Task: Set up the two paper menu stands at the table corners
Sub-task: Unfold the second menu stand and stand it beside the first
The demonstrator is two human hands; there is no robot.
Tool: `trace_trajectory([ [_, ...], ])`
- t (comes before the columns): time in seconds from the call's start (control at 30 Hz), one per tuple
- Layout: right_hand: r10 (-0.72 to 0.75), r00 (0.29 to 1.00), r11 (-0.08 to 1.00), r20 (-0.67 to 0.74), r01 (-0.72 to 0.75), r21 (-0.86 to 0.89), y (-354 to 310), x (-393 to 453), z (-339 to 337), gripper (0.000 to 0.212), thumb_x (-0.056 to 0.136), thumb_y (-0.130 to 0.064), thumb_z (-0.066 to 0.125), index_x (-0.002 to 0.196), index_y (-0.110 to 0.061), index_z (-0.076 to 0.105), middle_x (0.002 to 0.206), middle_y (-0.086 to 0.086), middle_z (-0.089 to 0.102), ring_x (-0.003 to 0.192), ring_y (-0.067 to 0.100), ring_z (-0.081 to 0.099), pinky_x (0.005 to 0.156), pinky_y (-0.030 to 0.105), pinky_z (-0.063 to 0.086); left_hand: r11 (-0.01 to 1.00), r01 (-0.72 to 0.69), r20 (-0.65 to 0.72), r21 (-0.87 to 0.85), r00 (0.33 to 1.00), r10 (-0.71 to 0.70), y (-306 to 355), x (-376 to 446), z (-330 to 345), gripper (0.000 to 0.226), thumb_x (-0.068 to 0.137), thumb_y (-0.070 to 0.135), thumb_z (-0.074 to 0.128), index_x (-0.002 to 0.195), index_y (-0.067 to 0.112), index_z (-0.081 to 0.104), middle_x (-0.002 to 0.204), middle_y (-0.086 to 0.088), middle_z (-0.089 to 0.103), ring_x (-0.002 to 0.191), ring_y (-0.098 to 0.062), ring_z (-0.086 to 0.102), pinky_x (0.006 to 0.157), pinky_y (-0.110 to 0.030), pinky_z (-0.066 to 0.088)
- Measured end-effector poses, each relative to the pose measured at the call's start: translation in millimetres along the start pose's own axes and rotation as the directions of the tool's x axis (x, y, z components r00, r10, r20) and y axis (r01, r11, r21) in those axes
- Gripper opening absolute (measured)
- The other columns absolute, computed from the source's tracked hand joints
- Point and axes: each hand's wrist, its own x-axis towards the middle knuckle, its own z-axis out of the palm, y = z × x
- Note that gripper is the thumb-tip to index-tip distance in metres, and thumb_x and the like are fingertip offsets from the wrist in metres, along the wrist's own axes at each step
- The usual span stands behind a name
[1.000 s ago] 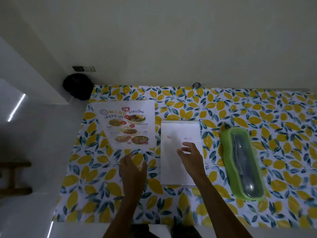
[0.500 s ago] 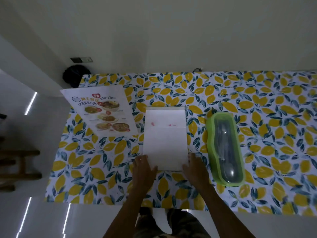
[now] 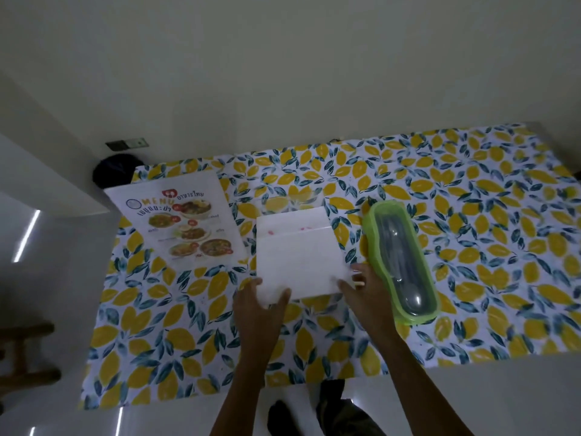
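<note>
A printed menu sheet (image 3: 185, 223) lies flat, face up, near the far left corner of the lemon-patterned tablecloth (image 3: 471, 247). A second menu sheet (image 3: 298, 256), white side up, sits mid-table with its near part lifted and folded over toward the far edge. My left hand (image 3: 261, 302) grips its near left corner, thumb on top. My right hand (image 3: 361, 287) pinches the near right corner.
A green lidded cutlery box (image 3: 399, 262) with spoons inside lies just right of the white sheet, close to my right hand. A dark round object (image 3: 110, 171) sits beyond the far left table corner. A wooden stool (image 3: 25, 357) stands on the floor at left.
Both hands went from resting at the white sheet's near edge to gripping its near corners and lifting that half up and forward. The printed menu stays flat.
</note>
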Motion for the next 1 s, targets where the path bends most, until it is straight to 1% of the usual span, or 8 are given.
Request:
trace_trajectory([
  [0.13,-0.170,0.977,0.985,-0.131,0.173,0.011,-35.2,-17.6,-7.9,0.030,0.088,-0.028,0.074,0.116,-0.022,0.064,0.109,-0.006,0.062,0.090,0.005,0.064,0.063,0.010,0.049,0.988,-0.128,-0.044,-0.087,0.991,0.125,36.4,3.4,-30.9,0.075,0.071,0.077,0.066,0.126,0.027,0.055,0.120,-0.002,0.052,0.114,-0.021,0.050,0.093,-0.041,0.048],
  [0.27,-0.339,0.917,0.941,-0.210,0.334,-0.058,-56.2,-24.0,-7.4,0.027,0.092,-0.042,0.068,0.114,-0.029,0.065,0.111,-0.001,0.062,0.097,0.009,0.063,0.077,0.020,0.051,0.957,-0.290,-0.086,-0.023,0.954,0.287,58.9,10.3,-54.0,0.068,0.075,0.057,0.078,0.130,0.026,0.052,0.125,-0.006,0.048,0.116,-0.022,0.046,0.092,-0.037,0.045],
  [0.4,-0.389,0.902,0.921,-0.185,0.383,-0.069,-72.8,-19.7,-11.5,0.023,0.093,-0.042,0.067,0.113,-0.031,0.067,0.114,0.002,0.061,0.099,0.010,0.063,0.071,0.007,0.047,0.957,-0.286,-0.106,-0.050,0.954,0.280,74.4,19.2,-62.6,0.065,0.086,0.038,0.075,0.140,0.025,0.043,0.128,-0.009,0.047,0.116,-0.024,0.041,0.087,-0.033,0.038],
  [0.57,-0.432,0.869,0.901,-0.239,0.427,-0.076,-93.6,13.2,-17.0,0.016,0.096,-0.036,0.065,0.111,-0.030,0.067,0.111,0.002,0.066,0.095,0.007,0.065,0.074,0.019,0.052,0.946,-0.323,-0.206,0.017,0.925,0.319,91.8,50.5,-62.7,0.045,0.095,0.042,0.059,0.133,0.020,0.049,0.112,-0.008,0.054,0.101,-0.028,0.053,0.081,-0.043,0.046],
  [0.7,-0.483,0.836,0.876,-0.262,0.468,-0.121,-119.3,49.2,-23.9,0.014,0.094,-0.035,0.067,0.106,-0.029,0.068,0.101,-0.003,0.065,0.087,0.008,0.063,0.075,0.023,0.050,0.951,-0.298,-0.217,0.078,0.926,0.308,110.9,80.7,-66.0,0.028,0.095,0.039,0.062,0.115,0.019,0.059,0.102,-0.008,0.051,0.088,-0.027,0.052,0.074,-0.043,0.046],
  [0.87,-0.483,0.844,0.875,-0.231,0.461,-0.147,-132.2,99.8,-22.7,0.017,0.094,-0.038,0.065,0.106,-0.025,0.066,0.093,-0.002,0.060,0.084,0.009,0.058,0.070,0.018,0.046,0.955,-0.290,-0.220,-0.067,0.937,0.270,127.0,115.4,-57.4,0.022,0.092,0.037,0.067,0.101,0.022,0.055,0.094,0.000,0.046,0.079,-0.005,0.045,0.065,-0.019,0.033],
  [0.93,-0.462,0.868,0.884,-0.182,0.434,-0.171,-126.4,120.0,-12.6,0.020,0.097,-0.040,0.059,0.092,-0.021,0.058,0.087,0.001,0.056,0.082,0.012,0.054,0.063,0.022,0.039,0.962,-0.268,-0.210,-0.051,0.945,0.252,128.8,124.2,-45.0,0.023,0.095,0.037,0.064,0.102,0.018,0.052,0.101,-0.003,0.048,0.084,-0.010,0.048,0.069,-0.022,0.035],
  [1.0,-0.407,0.905,0.904,-0.120,0.381,-0.193,-117.1,135.5,1.4,0.026,0.098,-0.039,0.056,0.086,-0.018,0.048,0.083,0.002,0.056,0.076,0.017,0.053,0.058,0.028,0.035,0.982,-0.188,-0.121,-0.008,0.975,0.186,124.2,131.3,-27.6,0.043,0.098,0.038,0.056,0.132,0.012,0.047,0.128,-0.011,0.052,0.112,-0.026,0.054,0.086,-0.029,0.042],
])
